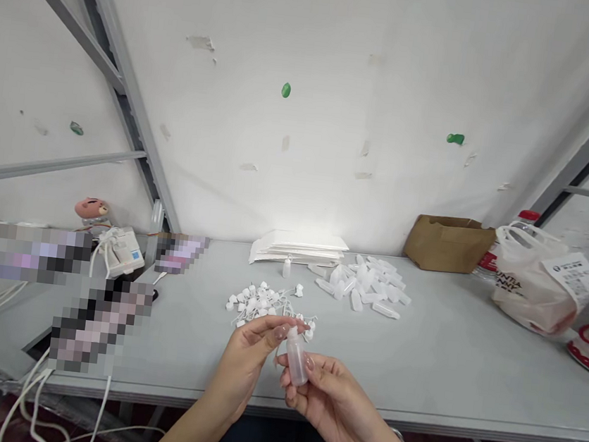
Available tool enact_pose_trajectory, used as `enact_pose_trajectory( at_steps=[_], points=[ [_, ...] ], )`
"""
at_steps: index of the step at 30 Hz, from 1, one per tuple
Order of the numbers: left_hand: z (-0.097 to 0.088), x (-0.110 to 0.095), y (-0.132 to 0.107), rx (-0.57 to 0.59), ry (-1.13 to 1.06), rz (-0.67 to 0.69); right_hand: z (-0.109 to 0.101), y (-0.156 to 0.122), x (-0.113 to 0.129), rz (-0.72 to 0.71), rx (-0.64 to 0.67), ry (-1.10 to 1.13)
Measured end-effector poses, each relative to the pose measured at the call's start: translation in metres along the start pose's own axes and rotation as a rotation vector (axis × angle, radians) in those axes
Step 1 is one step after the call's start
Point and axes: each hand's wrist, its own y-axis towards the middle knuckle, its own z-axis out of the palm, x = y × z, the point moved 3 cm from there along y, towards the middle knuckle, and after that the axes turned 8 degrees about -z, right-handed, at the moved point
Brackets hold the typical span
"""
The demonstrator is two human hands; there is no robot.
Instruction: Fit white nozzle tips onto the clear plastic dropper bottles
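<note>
My right hand (325, 391) is closed around a small translucent plastic bottle (296, 363), which it holds tilted slightly above the table's front edge. At the top of that bottle, my left hand (253, 351) pinches a small white cap (292, 331), largely hidden by the fingertips. Just beyond my hands lies a pile of white caps (256, 303) with thin tails. A heap of similar translucent bottles (367, 282) spreads to the right of them. One small bottle (286, 268) stands upright behind the caps.
A stack of white padded envelopes (299, 248) lies against the wall. Farther right are a brown paper bag (448, 244) and a white plastic carrier bag (532, 283). Blurred phone-like devices, cables and a white charger block (121, 252) occupy the left side of the grey table (441, 379).
</note>
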Motion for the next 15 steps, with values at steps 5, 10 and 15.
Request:
enact_pose_trajectory(
  at_steps=[5,10,15],
  points=[
    [0.0003,0.0007,0.0023,-0.005,-0.064,-0.045,0.0009,0.0009,0.0018,-0.001,-0.020,-0.025],
    [0.0018,0.0006,0.0023,-0.013,-0.087,-0.080,0.0011,0.0009,0.0022,-0.006,-0.045,-0.066],
    [0.0039,0.0017,0.0015,0.013,-0.071,-0.103,0.0021,0.0016,0.0051,-0.048,-0.079,-0.195]
  ],
)
